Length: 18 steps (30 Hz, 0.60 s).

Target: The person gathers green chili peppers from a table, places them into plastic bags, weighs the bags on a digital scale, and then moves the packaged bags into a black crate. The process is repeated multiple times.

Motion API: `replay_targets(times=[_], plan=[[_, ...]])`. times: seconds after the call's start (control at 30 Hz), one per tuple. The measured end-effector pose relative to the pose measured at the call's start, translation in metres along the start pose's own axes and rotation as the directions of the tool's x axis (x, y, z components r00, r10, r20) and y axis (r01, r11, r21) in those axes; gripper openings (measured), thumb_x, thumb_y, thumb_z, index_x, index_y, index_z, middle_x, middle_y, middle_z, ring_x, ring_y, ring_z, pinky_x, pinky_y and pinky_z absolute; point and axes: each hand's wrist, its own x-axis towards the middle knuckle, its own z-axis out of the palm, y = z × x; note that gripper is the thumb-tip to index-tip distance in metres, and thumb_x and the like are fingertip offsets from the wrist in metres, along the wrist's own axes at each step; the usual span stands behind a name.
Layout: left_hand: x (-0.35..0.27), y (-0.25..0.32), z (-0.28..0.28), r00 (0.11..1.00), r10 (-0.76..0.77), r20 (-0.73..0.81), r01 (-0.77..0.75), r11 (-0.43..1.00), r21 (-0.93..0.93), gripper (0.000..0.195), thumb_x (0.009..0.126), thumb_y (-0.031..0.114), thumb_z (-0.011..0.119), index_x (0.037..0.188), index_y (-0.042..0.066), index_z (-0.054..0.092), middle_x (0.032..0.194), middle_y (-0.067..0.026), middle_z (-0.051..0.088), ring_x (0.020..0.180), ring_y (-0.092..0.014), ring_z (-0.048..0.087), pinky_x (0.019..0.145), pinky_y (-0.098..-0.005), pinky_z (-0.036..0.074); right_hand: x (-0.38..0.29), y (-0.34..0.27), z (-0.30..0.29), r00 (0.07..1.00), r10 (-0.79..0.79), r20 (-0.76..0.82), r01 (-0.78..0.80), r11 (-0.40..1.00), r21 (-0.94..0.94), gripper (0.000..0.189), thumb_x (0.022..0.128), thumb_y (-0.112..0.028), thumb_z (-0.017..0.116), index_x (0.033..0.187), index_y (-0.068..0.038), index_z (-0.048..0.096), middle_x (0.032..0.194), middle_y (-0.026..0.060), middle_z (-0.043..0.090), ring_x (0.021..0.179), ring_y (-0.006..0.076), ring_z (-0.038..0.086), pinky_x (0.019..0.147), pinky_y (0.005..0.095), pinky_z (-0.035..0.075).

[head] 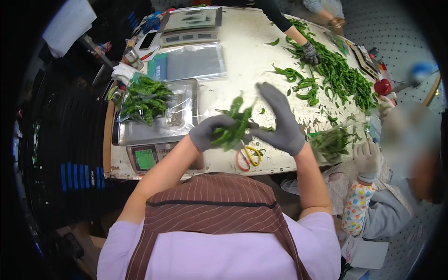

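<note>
In a grey knit glove, my left hand (218,127) grips a small bunch of green peppers (235,127), blurred by motion. My right hand (281,122), gloved alike, is spread just right of the bunch, its fingers apart; whether its fingertips touch a pepper is hard to tell. Below the peppers lie scissors (249,158) with one red and one yellow handle. To my left, a clear plastic bag of green peppers (147,99) rests on the metal pan (140,136) of a digital scale (145,159) with a lit green display.
A heap of green peppers (336,70) covers the table's right side, where a co-worker's gloved hand (310,53) reaches in. Another co-worker's white-gloved hand (366,159) is beside a bag of peppers (330,141). Clear plastic bags (196,61) lie before a second scale (189,36).
</note>
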Motion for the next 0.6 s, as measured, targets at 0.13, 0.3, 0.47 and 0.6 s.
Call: replay_targets(times=[0.13, 0.3, 0.47, 0.6], plan=[[-0.024, -0.003, 0.021, 0.952, -0.305, -0.013, 0.285, 0.873, 0.396, 0.050, 0.086, 0.022, 0.057, 0.126, -0.007, 0.051, 0.113, -0.0256, 0.062, 0.102, -0.036, 0.065, 0.072, -0.0379, 0.060, 0.004, -0.020, 0.014, 0.847, -0.196, 0.493, 0.298, 0.944, -0.138, 0.075, 0.067, -0.032, 0.079, 0.134, -0.017, 0.049, 0.132, 0.0059, 0.054, 0.126, 0.0296, 0.049, 0.108, 0.0527, 0.030], [-0.042, -0.022, 0.023, 0.920, -0.307, 0.243, 0.279, 0.950, 0.143, 0.058, 0.084, 0.017, 0.061, 0.134, -0.007, 0.045, 0.123, -0.0282, 0.058, 0.096, -0.032, 0.068, 0.068, -0.0329, 0.061, -0.017, -0.033, 0.029, 0.840, -0.257, 0.478, 0.280, 0.960, 0.024, 0.062, 0.066, -0.021, 0.074, 0.124, -0.010, 0.057, 0.108, 0.0081, 0.063, 0.092, 0.0281, 0.063, 0.075, 0.0354, 0.053], [-0.073, -0.035, 0.019, 0.963, -0.176, 0.206, 0.189, 0.981, -0.046, 0.062, 0.084, 0.018, 0.058, 0.136, -0.010, 0.040, 0.128, -0.0319, 0.052, 0.110, -0.046, 0.060, 0.069, -0.0391, 0.062, -0.001, -0.043, 0.047, 0.835, -0.387, 0.391, 0.373, 0.921, 0.116, 0.066, 0.058, -0.017, 0.079, 0.121, -0.010, 0.060, 0.102, 0.0080, 0.063, 0.088, 0.0278, 0.063, 0.072, 0.0362, 0.054], [-0.077, -0.030, 0.020, 0.961, -0.085, 0.262, 0.099, 0.994, -0.040, 0.064, 0.087, 0.026, 0.056, 0.138, -0.008, 0.039, 0.126, -0.0316, 0.053, 0.109, -0.046, 0.061, 0.072, -0.0398, 0.062, 0.008, -0.042, 0.055, 0.859, -0.341, 0.382, 0.296, 0.939, 0.172, 0.070, 0.055, -0.015, 0.081, 0.122, -0.011, 0.061, 0.097, 0.0075, 0.063, 0.084, 0.0272, 0.063, 0.069, 0.0360, 0.053]])
